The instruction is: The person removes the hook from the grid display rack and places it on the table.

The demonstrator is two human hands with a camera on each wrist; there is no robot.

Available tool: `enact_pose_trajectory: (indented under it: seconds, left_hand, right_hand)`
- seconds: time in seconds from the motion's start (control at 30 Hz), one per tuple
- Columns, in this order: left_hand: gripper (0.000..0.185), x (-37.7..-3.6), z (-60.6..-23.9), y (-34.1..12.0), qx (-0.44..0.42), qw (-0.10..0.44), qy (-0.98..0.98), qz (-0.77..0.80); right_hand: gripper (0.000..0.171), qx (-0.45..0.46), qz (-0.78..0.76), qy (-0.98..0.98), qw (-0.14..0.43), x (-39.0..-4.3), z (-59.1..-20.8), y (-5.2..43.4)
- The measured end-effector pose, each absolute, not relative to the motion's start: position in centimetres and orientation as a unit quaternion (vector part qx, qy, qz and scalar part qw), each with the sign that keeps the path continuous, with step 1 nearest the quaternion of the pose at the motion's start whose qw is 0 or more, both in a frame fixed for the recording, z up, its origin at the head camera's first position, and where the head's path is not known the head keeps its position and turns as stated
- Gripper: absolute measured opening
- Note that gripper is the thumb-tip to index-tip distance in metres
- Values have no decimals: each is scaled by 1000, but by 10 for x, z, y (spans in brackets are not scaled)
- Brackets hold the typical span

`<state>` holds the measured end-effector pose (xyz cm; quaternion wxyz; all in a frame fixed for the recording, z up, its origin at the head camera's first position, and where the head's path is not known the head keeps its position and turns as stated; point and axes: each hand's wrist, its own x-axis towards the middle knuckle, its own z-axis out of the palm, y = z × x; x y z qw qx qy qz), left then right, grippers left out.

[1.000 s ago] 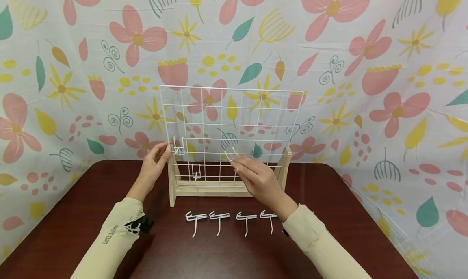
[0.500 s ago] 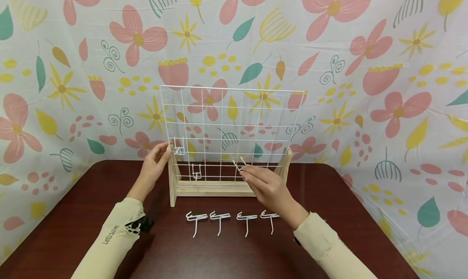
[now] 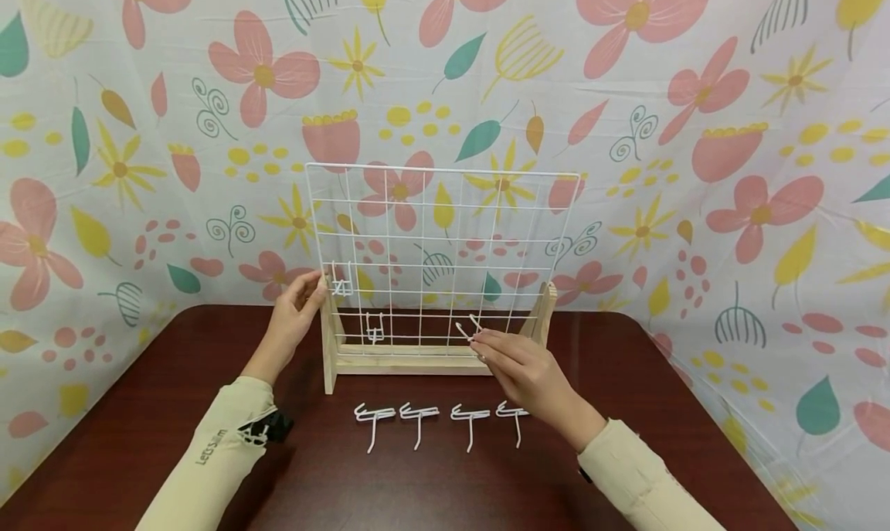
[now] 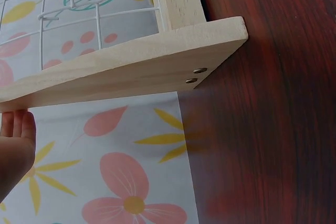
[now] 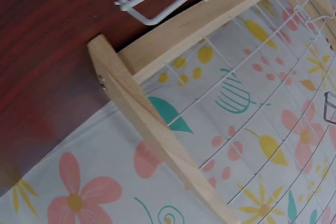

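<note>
A white wire grid (image 3: 445, 169) stands upright in a wooden stand. My left hand (image 3: 297, 311) grips the top of the stand's left post (image 3: 330, 353); in the left wrist view its fingers (image 4: 18, 124) meet the edge of the wood (image 4: 121, 72). In front of the grid's lower right part, my right hand (image 3: 524, 367) pinches a white wire hook (image 3: 463, 331), its two prongs pointing up and left. Two similar hooks hang on the grid: one at left (image 3: 341, 287), another lower down (image 3: 375, 335). The right hand is out of sight in the right wrist view.
Several white hooks (image 3: 375, 415) lie in a row on the dark red table (image 3: 417, 492), in front of the stand's base bar (image 3: 410, 368). A flowered cloth (image 3: 647, 90) hangs behind the table and along its sides.
My right hand has moved down and to the right with the hook, from mid-grid to the lower right part. The left hand stays on the post.
</note>
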<state>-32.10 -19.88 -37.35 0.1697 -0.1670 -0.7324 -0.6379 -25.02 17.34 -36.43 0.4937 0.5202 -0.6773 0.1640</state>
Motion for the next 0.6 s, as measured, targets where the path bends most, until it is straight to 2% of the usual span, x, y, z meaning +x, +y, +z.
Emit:
enact_pose_trajectory:
  seconds: [0.6]
  left_hand:
    - [44, -322, -375, -199, -169, 171, -730, -640]
  right_hand:
    - [25, 542, 143, -689, 459, -241, -385, 199]
